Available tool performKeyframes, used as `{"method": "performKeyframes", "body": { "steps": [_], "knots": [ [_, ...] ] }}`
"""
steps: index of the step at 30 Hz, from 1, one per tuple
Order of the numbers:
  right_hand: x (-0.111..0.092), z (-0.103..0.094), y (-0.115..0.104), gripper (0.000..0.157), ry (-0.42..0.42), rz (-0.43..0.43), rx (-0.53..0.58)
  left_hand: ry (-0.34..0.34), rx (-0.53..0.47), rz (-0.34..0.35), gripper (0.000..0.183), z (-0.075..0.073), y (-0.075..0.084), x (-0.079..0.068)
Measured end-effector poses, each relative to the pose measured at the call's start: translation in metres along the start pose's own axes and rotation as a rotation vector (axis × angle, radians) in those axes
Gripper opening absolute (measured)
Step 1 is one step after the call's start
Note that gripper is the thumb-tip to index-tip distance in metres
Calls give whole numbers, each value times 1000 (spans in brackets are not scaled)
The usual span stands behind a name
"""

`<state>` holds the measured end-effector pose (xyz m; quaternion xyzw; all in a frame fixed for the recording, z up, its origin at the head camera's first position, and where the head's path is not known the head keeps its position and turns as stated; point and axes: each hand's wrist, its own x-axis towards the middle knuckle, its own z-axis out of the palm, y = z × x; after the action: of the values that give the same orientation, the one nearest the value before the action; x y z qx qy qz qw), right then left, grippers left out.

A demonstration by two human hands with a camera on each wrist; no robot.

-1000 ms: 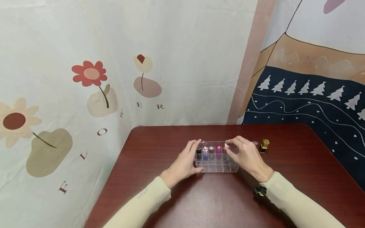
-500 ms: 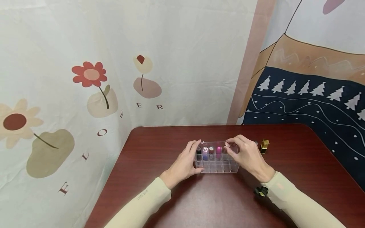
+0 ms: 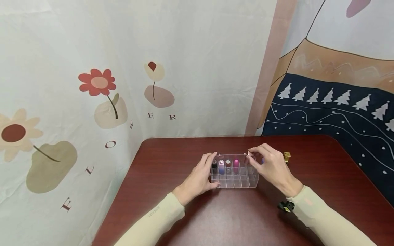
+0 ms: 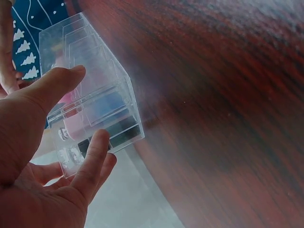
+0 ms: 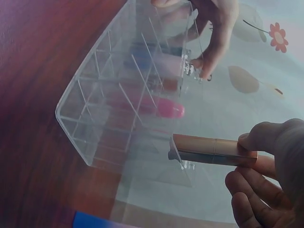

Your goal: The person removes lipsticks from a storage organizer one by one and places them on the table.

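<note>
Left hand (image 3: pixel 197 172) clasping a clear compartmented organizer (image 3: pixel 234 181) at its nine-o'clock end, magenta lipstick (image 3: pixel 236 164) standing inside, right hand (image 3: pixel 274 167) pinching a rose-gold lipstick tube (image 5: pixel 213 150) by one end, tube showing at that hand's ten o'clock, near the organizer's one-o'clock edge

Head view: held tube (image 3: pixel 250 154) and gold-coloured item (image 3: pixel 287 156) partly hidden by the right grip (image 3: pixel 271 167); lettering (image 3: pixel 154 212) on the left sleeve (image 3: pixel 160 222) too small to read; sleeve and worktop (image 3: pixel 234 215) cut off at the lower edge. Left wrist view: contents (image 4: pixel 109 105) of the clear organiser (image 4: pixel 128 88) blurred. Right wrist view: blue item (image 5: pixel 93 220) cut off below.
</note>
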<state>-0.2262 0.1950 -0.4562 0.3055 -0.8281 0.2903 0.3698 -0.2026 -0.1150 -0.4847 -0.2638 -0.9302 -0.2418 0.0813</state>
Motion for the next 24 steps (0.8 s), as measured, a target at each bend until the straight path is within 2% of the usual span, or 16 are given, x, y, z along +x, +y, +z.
{"method": "performKeyframes", "body": {
  "steps": [10,24],
  "knots": [
    [3,-12,8,33,24,33,-35,-3,-9,-5,123,0,0,0],
    [9,-27,14,37,49,63,-21,7,-13,1,123,1,-1,0]
  ]
}}
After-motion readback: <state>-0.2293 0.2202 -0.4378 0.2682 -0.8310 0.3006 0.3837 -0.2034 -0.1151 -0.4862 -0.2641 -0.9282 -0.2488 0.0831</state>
